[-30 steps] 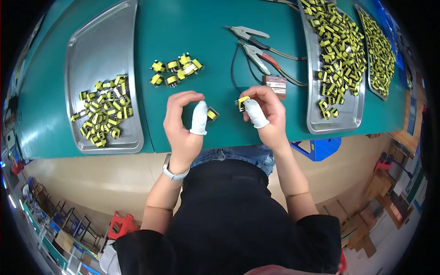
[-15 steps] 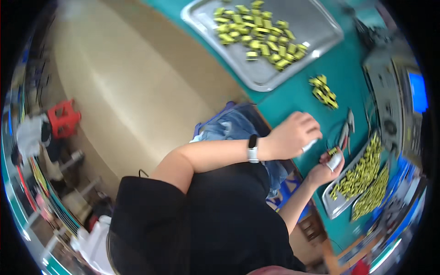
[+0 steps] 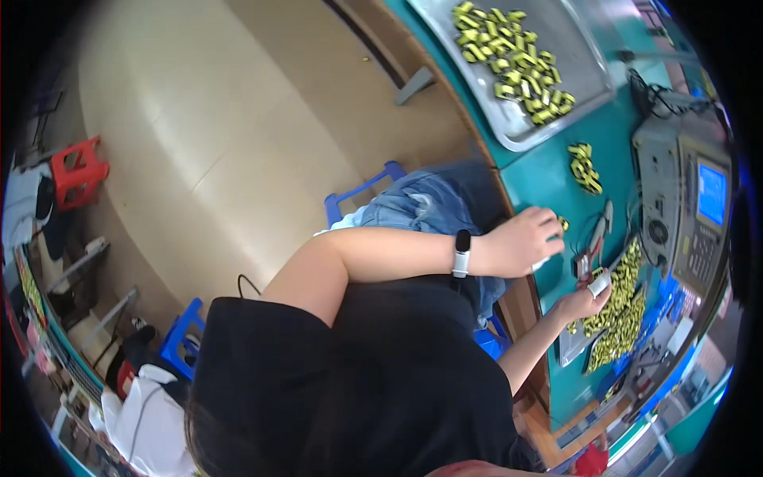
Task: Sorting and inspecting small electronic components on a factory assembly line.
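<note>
My left hand point(image 3: 520, 242), with a white band on its wrist, hovers over the near table edge, fingers loosely bent and apart. A white cover is on its thumb. Just past its fingertips shows a small yellow-and-black component point(image 3: 563, 223); contact cannot be made out. My right hand point(image 3: 582, 302), with a white-covered finger, is closed in a pinch, and a bit of yellow component point(image 3: 598, 272) shows at its fingertips. Beside it is a red-and-black clip lead point(image 3: 582, 264). A small heap of yellow components point(image 3: 585, 168) lies farther up the green table point(image 3: 540, 179).
A metal tray point(image 3: 576, 48) of yellow components stands at the far end. Another tray point(image 3: 569, 350) of smaller ones lies beyond my right hand. A grey instrument with a lit screen point(image 3: 712, 195) stands at the right. Grey-handled pliers point(image 3: 607, 216) lie between. A red stool point(image 3: 79, 171) is at left.
The whole view has shifted, so the table appears farther right. My left hand has its fingers stretched a little more, with a yellow component now showing past them. My right hand keeps its pinch.
</note>
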Demonstrator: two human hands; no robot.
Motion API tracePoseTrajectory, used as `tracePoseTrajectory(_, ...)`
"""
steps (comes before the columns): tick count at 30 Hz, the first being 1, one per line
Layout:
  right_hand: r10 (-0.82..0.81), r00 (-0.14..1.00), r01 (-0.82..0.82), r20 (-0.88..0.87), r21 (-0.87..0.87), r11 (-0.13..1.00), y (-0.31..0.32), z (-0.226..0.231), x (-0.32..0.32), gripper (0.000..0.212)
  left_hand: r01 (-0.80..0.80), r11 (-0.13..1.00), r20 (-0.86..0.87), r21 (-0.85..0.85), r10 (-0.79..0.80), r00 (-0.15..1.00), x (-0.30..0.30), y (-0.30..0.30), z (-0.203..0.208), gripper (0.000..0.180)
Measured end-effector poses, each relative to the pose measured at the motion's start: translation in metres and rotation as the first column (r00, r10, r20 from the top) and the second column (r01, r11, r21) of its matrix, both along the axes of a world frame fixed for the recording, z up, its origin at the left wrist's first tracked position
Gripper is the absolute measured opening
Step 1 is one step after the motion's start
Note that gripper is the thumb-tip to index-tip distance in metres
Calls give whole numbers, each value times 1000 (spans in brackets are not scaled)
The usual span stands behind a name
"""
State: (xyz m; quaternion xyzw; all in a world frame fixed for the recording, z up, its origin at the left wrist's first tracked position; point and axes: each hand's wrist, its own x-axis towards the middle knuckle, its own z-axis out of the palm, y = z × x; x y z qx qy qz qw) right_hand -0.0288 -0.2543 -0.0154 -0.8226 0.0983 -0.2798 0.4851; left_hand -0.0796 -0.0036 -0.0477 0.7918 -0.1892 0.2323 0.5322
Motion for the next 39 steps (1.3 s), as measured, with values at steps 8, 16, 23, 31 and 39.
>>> tracePoseTrajectory(8, -18, 962, 43, -271, 84, 996, -28, 15, -9, 39, 30, 998, -87, 56, -25, 996, 4, 15, 19, 28)
tracePoseTrajectory(16, -60, 917, 83, -394, 41, 996, -11, 29, -19, 22, -14, 980, -86, 199, 32, 996, 6, -2, 22, 26)
tracePoseTrajectory(23, -81, 873, 83, -480, -17, 996, -11, 28, 0, 27, -76, 970, -91, 231, 99, 991, 10, -7, 22, 25)
tracePoseTrajectory(31, -40, 906, 44, -422, 0, 999, -20, 16, -3, 22, 31, 986, -150, 162, -6, 989, 9, 0, 32, 28)
tracePoseTrajectory(39, -487, 871, 399, 63, -671, 626, -97, 18, -14, 36, 374, 873, -145, -312, -433, 890, -17, 90, 12, 26)
